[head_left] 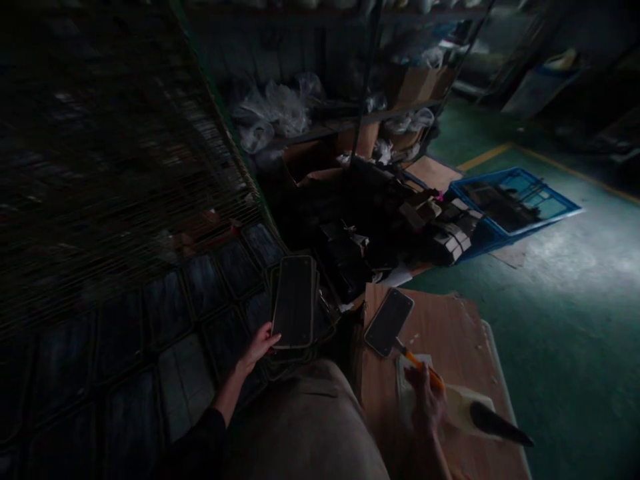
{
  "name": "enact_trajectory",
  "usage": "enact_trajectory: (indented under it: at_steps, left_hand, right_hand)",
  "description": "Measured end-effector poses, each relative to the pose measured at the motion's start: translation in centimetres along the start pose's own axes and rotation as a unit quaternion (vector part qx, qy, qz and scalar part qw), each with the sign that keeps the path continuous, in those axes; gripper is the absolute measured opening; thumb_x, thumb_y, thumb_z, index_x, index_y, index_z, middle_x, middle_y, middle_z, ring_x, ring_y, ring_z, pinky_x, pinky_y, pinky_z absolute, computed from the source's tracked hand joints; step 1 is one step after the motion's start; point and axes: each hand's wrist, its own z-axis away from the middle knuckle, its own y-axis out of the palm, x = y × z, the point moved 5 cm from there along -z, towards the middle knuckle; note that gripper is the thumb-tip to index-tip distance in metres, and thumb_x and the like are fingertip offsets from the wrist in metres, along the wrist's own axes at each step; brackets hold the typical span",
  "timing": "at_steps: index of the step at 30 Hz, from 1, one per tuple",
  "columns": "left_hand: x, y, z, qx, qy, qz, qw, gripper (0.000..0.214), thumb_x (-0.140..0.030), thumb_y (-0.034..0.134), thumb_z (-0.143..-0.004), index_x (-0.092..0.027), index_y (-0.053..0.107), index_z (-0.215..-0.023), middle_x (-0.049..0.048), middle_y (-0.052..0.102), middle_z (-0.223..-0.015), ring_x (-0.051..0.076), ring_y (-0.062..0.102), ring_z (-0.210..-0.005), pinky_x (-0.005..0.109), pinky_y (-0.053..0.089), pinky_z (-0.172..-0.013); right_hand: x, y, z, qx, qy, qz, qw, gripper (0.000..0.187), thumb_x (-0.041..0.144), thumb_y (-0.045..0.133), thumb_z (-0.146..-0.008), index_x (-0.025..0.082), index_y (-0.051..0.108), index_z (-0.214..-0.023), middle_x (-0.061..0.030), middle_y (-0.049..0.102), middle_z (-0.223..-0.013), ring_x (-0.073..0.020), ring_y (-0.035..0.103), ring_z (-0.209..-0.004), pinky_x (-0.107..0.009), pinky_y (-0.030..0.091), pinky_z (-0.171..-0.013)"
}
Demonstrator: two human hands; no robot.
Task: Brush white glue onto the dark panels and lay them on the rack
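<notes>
My left hand (261, 343) grips the lower left edge of a dark rectangular panel (295, 303) with a pale rim and rounded corners, thumb on top. This panel sits over a stack of similar ones, and I cannot tell whether it is raised off them. My right hand (426, 400) is closed around an orange-handled tool (413, 360), whose tip is too dim to name. The tip is at the lower right corner of a smaller dark panel (390, 322) on the wooden board (445, 320). Beside and beneath my right hand is a pale container (460, 405).
Rows of dark framed panels (205, 287) lie at left beneath a wire mesh (150, 147). Shelves with plastic bags (285, 110) stand behind. A blue crate (515, 227) and bundled pieces (455, 230) are at right. A black pointed object (500, 423) lies by the container.
</notes>
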Motion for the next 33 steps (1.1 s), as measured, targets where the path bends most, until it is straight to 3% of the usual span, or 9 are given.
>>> enact_trajectory:
  at_steps: [3, 7, 10, 13, 16, 19, 26, 30, 33]
  left_hand:
    - [0.9, -0.2, 0.0, -0.017, -0.004, 0.001, 1.000, 0.052, -0.055, 0.077, -0.056, -0.019, 0.048, -0.081, -0.0022, 0.061, -0.067, 0.014, 0.061, -0.053, 0.020, 0.042, -0.044]
    - [2.5, -0.3, 0.2, -0.049, -0.006, -0.010, 0.999, 0.045, -0.052, 0.072, -0.063, -0.021, 0.040, -0.073, -0.0096, 0.049, -0.054, 0.011, 0.052, -0.035, 0.018, 0.032, -0.034]
    - [3.5, -0.2, 0.6, -0.074, -0.001, 0.020, 0.997, 0.044, -0.051, 0.070, -0.067, -0.022, 0.038, -0.073, -0.0106, 0.047, -0.051, 0.011, 0.052, -0.034, 0.017, 0.031, -0.033]
    - [4.4, 0.0, 0.9, -0.081, -0.012, 0.067, 0.994, 0.045, -0.053, 0.071, -0.066, -0.022, 0.039, -0.075, -0.0093, 0.052, -0.055, 0.011, 0.054, -0.036, 0.017, 0.033, -0.033]
    - [4.8, 0.3, 0.9, -0.073, -0.010, 0.089, 0.993, 0.045, -0.054, 0.071, -0.068, -0.022, 0.041, -0.076, -0.0080, 0.054, -0.054, 0.011, 0.055, -0.037, 0.016, 0.034, -0.033]
    - [5.1, 0.5, 0.8, -0.072, -0.011, 0.100, 0.992, 0.044, -0.054, 0.071, -0.070, -0.022, 0.041, -0.076, -0.0076, 0.054, -0.053, 0.012, 0.055, -0.036, 0.017, 0.033, -0.033]
    - [5.3, 0.8, 0.9, -0.089, -0.031, 0.155, 0.983, 0.042, -0.047, 0.076, -0.071, -0.021, 0.043, -0.079, -0.0088, 0.053, -0.057, 0.010, 0.055, -0.036, 0.016, 0.035, -0.035]
    - [5.4, 0.8, 0.7, -0.081, -0.021, 0.155, 0.984, 0.042, -0.047, 0.074, -0.072, -0.021, 0.042, -0.077, -0.0091, 0.051, -0.051, 0.010, 0.052, -0.034, 0.016, 0.034, -0.033]
    - [5.4, 0.8, 0.6, -0.076, -0.005, 0.156, 0.985, 0.041, -0.047, 0.074, -0.072, -0.021, 0.042, -0.076, -0.0084, 0.051, -0.049, 0.010, 0.053, -0.034, 0.015, 0.033, -0.032]
  right_hand:
    - [5.3, 8.5, 0.9, 0.134, -0.048, -0.007, 0.990, 0.047, 0.054, 0.069, -0.075, 0.017, 0.064, -0.102, -0.0054, 0.071, -0.080, -0.0186, 0.068, -0.066, -0.029, 0.057, -0.058]
    - [10.8, 18.9, 4.1, 0.319, -0.147, 0.068, 0.934, 0.040, 0.049, 0.062, -0.083, 0.017, 0.065, -0.106, -0.0057, 0.071, -0.084, -0.0173, 0.067, -0.069, -0.028, 0.055, -0.061]
    - [13.0, 24.4, 6.7, 0.404, -0.270, 0.162, 0.859, 0.031, 0.042, 0.056, -0.089, 0.020, 0.065, -0.108, -0.0059, 0.071, -0.095, -0.0177, 0.068, -0.084, -0.027, 0.053, -0.073]
    - [13.8, 28.1, 8.5, 0.461, -0.376, 0.229, 0.771, 0.027, 0.036, 0.048, -0.094, 0.021, 0.065, -0.110, -0.0064, 0.068, -0.102, -0.0163, 0.066, -0.089, -0.025, 0.050, -0.074]
    - [14.3, 30.6, 9.1, 0.484, -0.430, 0.281, 0.708, 0.029, 0.032, 0.043, -0.096, 0.022, 0.064, -0.113, -0.0053, 0.066, -0.097, -0.0143, 0.064, -0.079, -0.023, 0.047, -0.066]
    - [15.0, 32.8, 9.1, 0.486, -0.468, 0.323, 0.664, 0.029, 0.028, 0.042, -0.096, 0.021, 0.063, -0.114, -0.0053, 0.065, -0.094, -0.0147, 0.063, -0.075, -0.023, 0.046, -0.064]
    - [15.4, 36.9, 8.7, 0.465, -0.515, 0.364, 0.622, 0.034, 0.026, 0.037, -0.097, 0.020, 0.063, -0.118, -0.0076, 0.066, -0.095, -0.0152, 0.060, -0.073, -0.024, 0.044, -0.060]
    - [14.2, 36.4, 9.1, 0.474, -0.504, 0.381, 0.614, 0.033, 0.028, 0.038, -0.097, 0.020, 0.064, -0.116, -0.0080, 0.066, -0.095, -0.0153, 0.060, -0.073, -0.023, 0.043, -0.059]
    - [13.2, 33.7, 10.3, 0.499, -0.490, 0.390, 0.599, 0.031, 0.024, 0.039, -0.097, 0.021, 0.062, -0.117, -0.0067, 0.066, -0.096, -0.0143, 0.062, -0.072, -0.022, 0.042, -0.058]
